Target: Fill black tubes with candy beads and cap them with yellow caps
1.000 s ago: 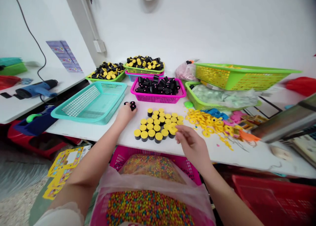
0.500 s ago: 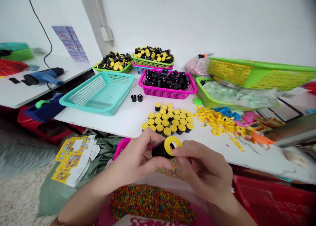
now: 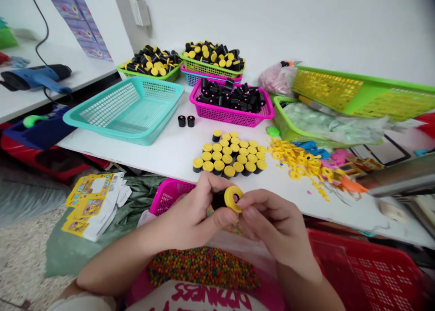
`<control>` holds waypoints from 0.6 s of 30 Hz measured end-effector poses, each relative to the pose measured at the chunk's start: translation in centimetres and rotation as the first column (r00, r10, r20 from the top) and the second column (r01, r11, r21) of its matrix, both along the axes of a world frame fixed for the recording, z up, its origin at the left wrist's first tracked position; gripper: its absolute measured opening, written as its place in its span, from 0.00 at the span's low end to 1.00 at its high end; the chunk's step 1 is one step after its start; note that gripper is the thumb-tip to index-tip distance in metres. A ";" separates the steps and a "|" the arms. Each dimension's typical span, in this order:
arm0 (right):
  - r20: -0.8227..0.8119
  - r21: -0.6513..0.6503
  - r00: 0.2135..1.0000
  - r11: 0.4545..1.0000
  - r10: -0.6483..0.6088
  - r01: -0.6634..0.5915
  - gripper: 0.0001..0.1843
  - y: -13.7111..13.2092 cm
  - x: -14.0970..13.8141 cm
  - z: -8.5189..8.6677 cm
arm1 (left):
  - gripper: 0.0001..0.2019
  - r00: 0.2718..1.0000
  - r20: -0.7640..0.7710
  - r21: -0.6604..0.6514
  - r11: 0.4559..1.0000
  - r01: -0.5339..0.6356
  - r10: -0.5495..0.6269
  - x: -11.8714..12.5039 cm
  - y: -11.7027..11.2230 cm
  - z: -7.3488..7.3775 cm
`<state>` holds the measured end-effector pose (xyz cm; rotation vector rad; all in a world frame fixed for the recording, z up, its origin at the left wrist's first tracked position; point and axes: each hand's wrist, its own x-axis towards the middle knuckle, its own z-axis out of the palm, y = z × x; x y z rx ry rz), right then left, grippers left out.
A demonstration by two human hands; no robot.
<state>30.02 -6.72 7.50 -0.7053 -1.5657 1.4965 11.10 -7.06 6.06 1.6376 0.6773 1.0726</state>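
Off the near edge of the desk, left to right: left hand gripping a black cylinder between thumb and fingers. Cylinder held sideways, long axis roughly left–right. Yellow ring on its right end, hole facing right and near. Right hand nearer that end, fingers curled, fingertips at the ring's right edge.

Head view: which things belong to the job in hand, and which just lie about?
Likely in use: black cylinder in left hand; yellow ring at right hand; yellow-topped cylinders; loose yellow rings.

Likely lying about: blue power tool; printed cardboard.
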 end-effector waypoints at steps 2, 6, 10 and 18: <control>0.088 0.011 0.996 1.000 0.002 -0.003 0.07 0.3 -0.1 -0.3 | 0.11 0.999 -0.038 -0.075 0.997 -0.034 0.031 -0.1 0.0 -0.3; 0.144 0.365 0.974 0.924 -0.177 0.114 0.13 1.6 -0.4 -1.1 | 0.12 0.992 0.094 -0.231 0.971 -0.063 0.087 0.3 0.2 -1.1; 0.164 0.795 0.946 0.605 -0.280 0.041 0.25 3.1 -0.4 -1.5 | 0.13 0.918 0.394 -0.431 0.890 0.145 0.042 0.9 0.6 -1.5; 0.094 0.826 0.949 0.556 -0.301 0.094 0.33 2.8 -0.6 -2.9 | 0.19 0.745 0.663 -0.508 0.775 0.375 0.074 3.3 1.0 -1.1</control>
